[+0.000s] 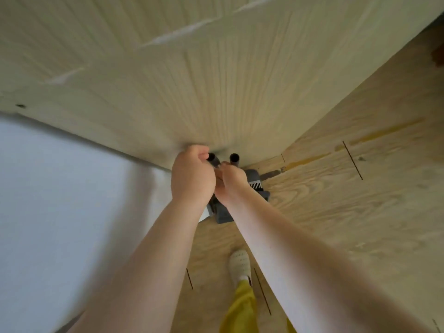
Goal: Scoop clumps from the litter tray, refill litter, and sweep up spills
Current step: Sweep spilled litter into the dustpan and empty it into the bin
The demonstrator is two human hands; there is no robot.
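two black handle tops (234,156) rise from a grey dustpan and brush set (255,186) standing on the wooden floor (336,200) against the panelled wall (192,80), likely parked upright for easy reach. both arms stretch straight down. left hand (192,175) and right hand (231,183) meet at the handles, fingers curled; the exact grip is hidden. no litter tray is visible.

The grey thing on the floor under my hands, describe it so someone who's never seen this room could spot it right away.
Find the corner where the pale ribbed wall meets the wooden floor. There, under the two hands, left hand and right hand, stands a grey long-handled dustpan with two upright black poles. It is the only grey plastic thing there; the cream shoe lies nearer the camera.
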